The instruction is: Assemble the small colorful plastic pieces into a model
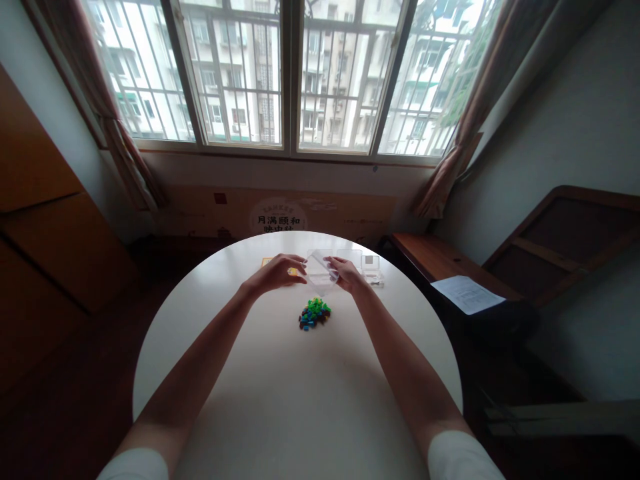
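My right hand pinches a clear plastic bag by its right side, above the far half of the table. At the bag's left edge is my left hand; its fingers are curved, with a gap between the thumb and the others. Whether its fingertips touch the bag, I cannot tell. Just below the bag, a small heap of toy bricks in green, blue and dark colours lies on the white round table. A yellow-edged item is partly hidden behind my left hand.
Behind my right hand stands a clear plastic container, with a small clear case beside it. A wooden bench with paper sheets is to the right of the table. Windows and a long printed box lie beyond.
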`<move>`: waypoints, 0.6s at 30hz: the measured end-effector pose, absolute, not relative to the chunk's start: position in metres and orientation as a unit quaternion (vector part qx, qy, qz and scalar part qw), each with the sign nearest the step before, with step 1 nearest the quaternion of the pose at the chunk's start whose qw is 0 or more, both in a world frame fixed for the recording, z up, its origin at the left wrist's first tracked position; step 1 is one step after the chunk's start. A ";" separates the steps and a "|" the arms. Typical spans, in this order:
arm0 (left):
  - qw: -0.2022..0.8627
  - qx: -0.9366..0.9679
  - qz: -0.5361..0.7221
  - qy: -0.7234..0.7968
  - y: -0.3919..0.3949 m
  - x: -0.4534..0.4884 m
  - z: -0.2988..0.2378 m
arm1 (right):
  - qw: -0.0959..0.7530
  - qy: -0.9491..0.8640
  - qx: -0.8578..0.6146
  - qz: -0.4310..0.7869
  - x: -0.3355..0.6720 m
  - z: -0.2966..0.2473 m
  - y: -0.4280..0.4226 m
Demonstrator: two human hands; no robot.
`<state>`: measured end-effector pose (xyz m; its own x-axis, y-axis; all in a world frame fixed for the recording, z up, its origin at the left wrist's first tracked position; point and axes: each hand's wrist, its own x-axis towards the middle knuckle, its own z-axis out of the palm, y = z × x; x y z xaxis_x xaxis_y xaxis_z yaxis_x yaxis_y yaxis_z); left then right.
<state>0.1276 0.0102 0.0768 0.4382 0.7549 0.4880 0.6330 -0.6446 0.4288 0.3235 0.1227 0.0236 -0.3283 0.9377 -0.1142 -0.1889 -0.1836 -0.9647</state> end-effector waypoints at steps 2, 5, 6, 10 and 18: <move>0.097 0.833 0.327 0.436 0.013 0.124 0.072 | 0.458 -0.517 -0.414 0.593 0.326 0.026 0.125; 0.112 0.801 0.342 0.479 0.021 0.118 0.061 | 0.494 -0.606 -0.413 0.467 0.327 0.033 0.123; 0.114 0.789 0.350 0.492 0.024 0.116 0.058 | 0.511 -0.633 -0.412 0.411 0.326 0.035 0.121; 0.048 0.725 0.384 0.570 0.029 0.109 0.051 | 0.553 -0.714 -0.389 0.182 0.316 0.043 0.105; -0.006 0.699 0.436 0.567 0.025 0.113 0.057 | 0.420 -0.847 -0.275 0.173 0.300 0.049 0.083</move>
<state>0.1131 0.0251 0.0569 -0.0226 0.7871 0.6164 0.7969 -0.3581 0.4865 0.2997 0.0832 0.0490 -0.4958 0.6118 0.6164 0.3206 0.7886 -0.5248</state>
